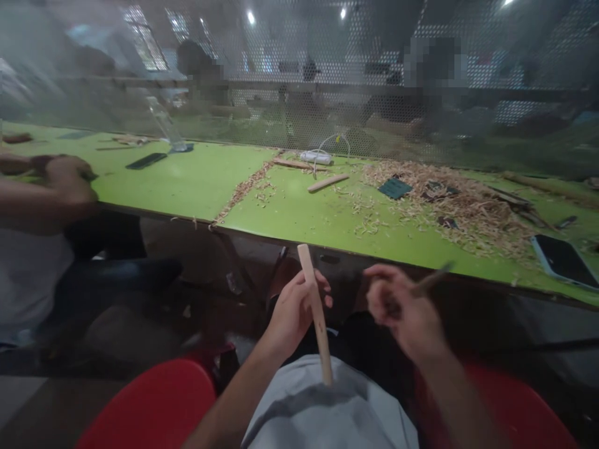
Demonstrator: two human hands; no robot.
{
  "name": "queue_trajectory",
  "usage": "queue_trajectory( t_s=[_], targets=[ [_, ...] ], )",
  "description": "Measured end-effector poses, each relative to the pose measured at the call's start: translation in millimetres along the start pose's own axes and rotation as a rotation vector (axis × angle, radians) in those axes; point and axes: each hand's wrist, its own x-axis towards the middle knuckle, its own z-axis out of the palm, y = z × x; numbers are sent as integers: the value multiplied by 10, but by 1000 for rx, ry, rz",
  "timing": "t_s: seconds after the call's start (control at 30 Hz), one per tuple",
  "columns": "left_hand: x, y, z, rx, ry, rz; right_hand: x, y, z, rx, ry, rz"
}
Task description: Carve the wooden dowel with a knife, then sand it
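Observation:
My left hand (292,315) is closed around the middle of a pale, whittled wooden stick (319,318). The stick stands at a slant, its upper end just below the table edge and its lower end against my light-coloured clothing. To the right, apart from the stick, my right hand (407,308) is curled around a slim carving knife (434,278), which points up and to the right. Motion blurs both this hand and the knife, so the blade's shape is hard to make out.
On the green table (187,187) lie heaped wood shavings (486,212), a dark sandpaper piece (395,188), a short wooden piece (328,183) and a phone (566,260). A co-worker's arm (42,190) rests at left, near a clear bottle (166,123). Perforated mesh (290,118) borders the table's back.

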Motion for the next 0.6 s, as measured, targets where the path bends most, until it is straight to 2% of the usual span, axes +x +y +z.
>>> queue_trajectory(
  t_s=[0.1,0.17,0.23,0.33,0.43,0.5,0.6],
  targets=[
    [-11,45,58,32,88,135,-50,282,270,195,-47,183],
    [-20,59,89,50,94,207,-127,445,415,315,-95,311],
    [-31,55,114,61,87,258,-195,544,504,446,-80,407],
    [-57,54,133,111,132,325,-200,580,518,621,-3,479],
    [-111,125,101,305,182,369,-95,572,376,681,97,462],
    [-160,207,42,471,124,289,-22,570,203,647,200,404],
    [-218,293,-90,583,-130,-79,12,549,-110,531,356,298]
  ],
)
